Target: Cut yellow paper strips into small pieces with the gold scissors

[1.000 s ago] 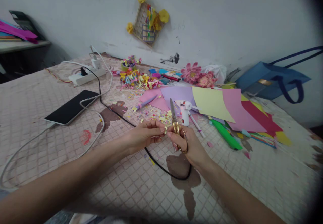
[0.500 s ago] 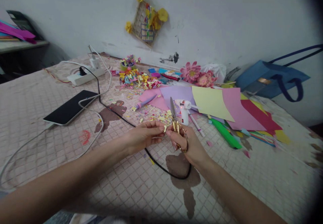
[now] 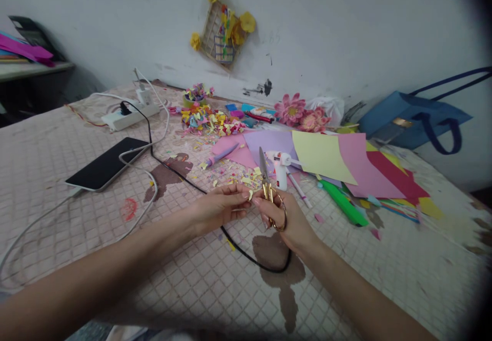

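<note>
Between thumb and fingertips, my left hand [image 3: 223, 205] pinches a small pale yellow paper piece [image 3: 250, 195]. My right hand [image 3: 286, 215] is closed round the gold handles of a pair of scissors [image 3: 265, 174], whose blades are together and point away from me. The right fingertips are close beside the paper piece; whether they touch it I cannot tell. Just beyond both hands lie pale yellow paper scraps [image 3: 251, 177]. A white glue gun [image 3: 281, 172] rests behind the scissors.
Coloured paper sheets [image 3: 323, 154] and a green cutter [image 3: 344, 204] lie to the right. A black cable [image 3: 172, 169] runs under my left hand. A tablet [image 3: 107, 164] and a power strip [image 3: 130, 117] are on the left. Paper clippings [image 3: 211, 121] and pink flowers [image 3: 290, 108] stand at the back.
The paper piece has turned slightly and shifted a little to the left at the fingertips. Both hands keep nearly the same place, and the scissors stay in the right hand.
</note>
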Demonstrator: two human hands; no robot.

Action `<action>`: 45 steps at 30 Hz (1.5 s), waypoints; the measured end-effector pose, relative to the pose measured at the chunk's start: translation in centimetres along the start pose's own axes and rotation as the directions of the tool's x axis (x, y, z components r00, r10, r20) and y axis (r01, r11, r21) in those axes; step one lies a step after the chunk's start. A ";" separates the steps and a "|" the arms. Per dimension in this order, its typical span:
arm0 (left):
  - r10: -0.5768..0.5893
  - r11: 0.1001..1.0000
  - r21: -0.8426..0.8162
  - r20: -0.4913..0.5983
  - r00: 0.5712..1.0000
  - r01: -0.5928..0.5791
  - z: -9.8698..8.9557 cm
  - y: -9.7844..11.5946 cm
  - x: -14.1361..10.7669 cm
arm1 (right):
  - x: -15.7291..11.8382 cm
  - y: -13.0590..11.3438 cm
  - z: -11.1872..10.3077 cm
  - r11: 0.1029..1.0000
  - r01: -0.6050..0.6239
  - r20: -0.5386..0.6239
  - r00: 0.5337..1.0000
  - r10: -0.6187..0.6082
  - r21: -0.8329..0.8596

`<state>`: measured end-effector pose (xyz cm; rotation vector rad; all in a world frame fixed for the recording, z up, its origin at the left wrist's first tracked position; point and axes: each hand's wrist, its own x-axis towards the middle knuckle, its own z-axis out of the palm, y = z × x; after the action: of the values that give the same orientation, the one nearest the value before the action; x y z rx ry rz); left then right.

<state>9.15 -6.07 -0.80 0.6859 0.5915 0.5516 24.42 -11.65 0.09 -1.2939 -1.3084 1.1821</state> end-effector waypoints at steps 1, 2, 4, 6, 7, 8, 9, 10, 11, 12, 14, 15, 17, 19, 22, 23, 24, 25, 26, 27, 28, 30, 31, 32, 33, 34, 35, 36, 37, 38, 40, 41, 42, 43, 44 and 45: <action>-0.002 1.000 -0.006 0.001 1.000 0.002 0.0 0.0 0.0 | 0.0 0.0 0.0 1.000 0.004 -0.004 1.000 -0.004 0.001; -0.002 1.000 -0.012 0.000 1.000 0.002 0.1 0.0 0.0 | 0.0 0.1 0.1 1.000 0.006 -0.008 1.000 -0.006 0.000; -0.002 1.000 -0.019 -0.005 1.000 0.002 0.2 0.0 0.0 | 0.1 0.0 0.2 1.000 0.009 -0.020 1.000 -0.009 0.000; -0.004 1.000 -0.021 -0.014 1.000 0.003 0.4 0.0 -0.1 | 0.1 -0.1 0.3 1.000 0.008 -0.030 1.000 -0.008 0.000; -0.004 1.000 -0.020 -0.018 1.000 0.003 0.5 0.0 -0.1 | 0.1 -0.2 0.3 1.000 0.006 -0.032 0.999 -0.006 0.000; -0.004 1.000 -0.019 -0.022 1.000 0.003 0.5 0.0 -0.1 | 0.1 -0.3 0.3 1.000 0.003 -0.031 1.000 -0.003 0.001; -0.003 1.000 -0.020 -0.021 1.000 0.003 0.6 0.0 -0.1 | 0.1 -0.3 0.3 1.000 0.001 -0.027 1.000 -0.001 0.002; -0.003 1.000 -0.021 -0.017 1.000 0.002 0.5 0.0 -0.1 | 0.1 -0.4 0.3 1.000 0.000 -0.023 1.000 0.000 0.005; -0.001 1.000 -0.023 -0.014 1.000 0.001 0.5 0.0 -0.1 | 0.1 -0.4 0.3 1.000 -0.001 -0.020 1.000 0.001 0.006; -0.002 1.000 -0.024 -0.011 1.000 0.002 0.4 0.0 -0.1 | 0.1 -0.3 0.3 1.000 -0.002 -0.019 1.000 0.002 0.006; -0.003 1.000 -0.029 -0.003 1.000 0.003 0.3 -0.1 0.0 | 0.1 -0.3 0.2 1.000 -0.003 -0.024 1.000 0.003 -0.003; -0.004 1.000 -0.030 0.001 1.000 0.004 0.2 -0.1 0.0 | 0.1 -0.2 0.2 1.000 -0.004 -0.027 1.000 0.004 -0.008; -0.002 1.000 -0.029 0.007 1.000 0.002 0.1 -0.2 0.1 | 0.1 -0.1 0.2 1.000 -0.010 -0.028 1.000 0.010 -0.013; 0.001 1.000 -0.024 0.005 1.000 -0.001 0.2 -0.2 0.1 | 0.1 -0.1 0.3 1.000 -0.017 -0.025 1.000 0.016 -0.011; 0.012 1.000 -0.014 -0.012 1.000 -0.012 0.3 -0.1 0.0 | 0.1 -0.2 0.3 1.000 -0.012 -0.030 0.999 0.012 -0.016; 0.021 1.000 -0.008 -0.018 1.000 -0.021 0.4 -0.2 0.0 | 0.1 -0.2 0.3 1.000 -0.013 -0.034 0.999 0.012 -0.020; 0.034 0.999 0.004 -0.023 0.999 -0.034 0.4 -0.2 0.0 | 0.1 -0.3 0.4 1.000 -0.016 -0.039 0.999 0.015 -0.027; 0.050 0.999 0.023 -0.024 0.998 -0.049 0.5 -0.2 -0.1 | 0.1 -0.4 0.4 0.999 -0.022 -0.043 0.999 0.020 -0.035; 0.067 0.997 0.046 -0.021 0.997 -0.066 0.4 -0.2 -0.1 | 0.1 -0.4 0.4 0.999 -0.026 -0.045 0.999 0.024 -0.045; 0.084 0.994 0.071 -0.016 0.996 -0.083 0.4 -0.3 -0.1 | 0.1 -0.5 0.4 0.998 -0.026 -0.044 0.999 0.023 -0.053; 0.100 0.990 0.096 -0.008 0.995 -0.099 0.4 -0.3 -0.1 | 0.1 -0.5 0.3 0.998 -0.022 -0.044 0.999 0.019 -0.058; 0.133 0.980 0.148 0.012 0.991 -0.134 0.2 -0.2 0.0 | 0.1 -0.4 0.2 0.998 -0.011 -0.039 0.999 0.009 -0.062; 0.154 0.971 0.181 0.016 0.988 -0.154 0.1 -0.1 -0.1 | 0.1 -0.3 0.1 0.998 -0.010 -0.036 0.999 0.008 -0.059; 0.177 0.958 0.224 0.016 0.984 -0.176 0.1 0.1 -0.1 | 0.1 -0.3 0.1 0.998 -0.011 -0.034 0.999 0.009 -0.055; 0.201 0.940 0.279 0.014 0.979 -0.197 0.0 0.3 -0.1 | 0.1 -0.2 0.0 0.999 -0.014 -0.030 0.999 0.012 -0.053; 0.224 0.915 0.342 0.011 0.974 -0.214 0.0 0.5 -0.2 | 0.1 -0.2 0.0 0.998 -0.014 -0.026 1.000 0.013 -0.053; 0.244 0.885 0.407 0.011 0.970 -0.228 0.1 0.7 -0.3 | 0.1 -0.3 0.0 0.998 -0.013 -0.020 1.000 0.012 -0.057; 0.261 0.851 0.468 0.019 0.965 -0.239 0.1 0.9 -0.3 | 0.1 -0.4 0.0 0.998 -0.013 -0.016 1.000 0.012 -0.066; 0.275 0.814 0.523 0.035 0.961 -0.252 0.2 1.1 -0.4 | 0.1 -0.5 0.1 0.997 -0.013 -0.011 1.000 0.012 -0.078; 0.289 0.775 0.573 0.054 0.956 -0.266 0.2 1.2 -0.5 | 0.1 -0.7 0.1 0.996 -0.014 -0.007 1.000 0.014 -0.091; 0.324 0.697 0.653 0.085 0.942 -0.298 0.3 1.4 -0.6 | 0.0 -0.9 0.2 0.993 -0.025 0.003 1.000 0.026 -0.114; 0.340 0.665 0.678 0.096 0.936 -0.311 0.3 1.5 -0.6 | 0.0 -1.0 0.2 0.992 -0.031 0.006 0.999 0.032 -0.119; 0.350 0.648 0.690 0.105 0.931 -0.321 0.3 1.5 -0.6 | 0.0 -1.0 0.2 0.992 -0.035 0.009 0.999 0.036 -0.119; 0.351 0.652 0.685 0.108 0.930 -0.325 0.3 1.4 -0.6 | 0.0 -1.0 0.2 0.993 -0.033 0.012 0.999 0.035 -0.115; 0.340 0.678 0.661 0.107 0.934 -0.322 0.2 1.4 -0.6 | 0.0 -0.9 0.1 0.994 -0.029 0.015 0.999 0.031 -0.108; 0.316 0.722 0.619 0.101 0.943 -0.309 0.1 1.3 -0.5 | 0.0 -0.7 0.1 0.995 -0.022 0.017 1.000 0.024 -0.096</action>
<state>8.50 -5.62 0.32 1.4481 0.6808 0.6770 24.22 -11.68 0.82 -1.3734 -1.3805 1.1614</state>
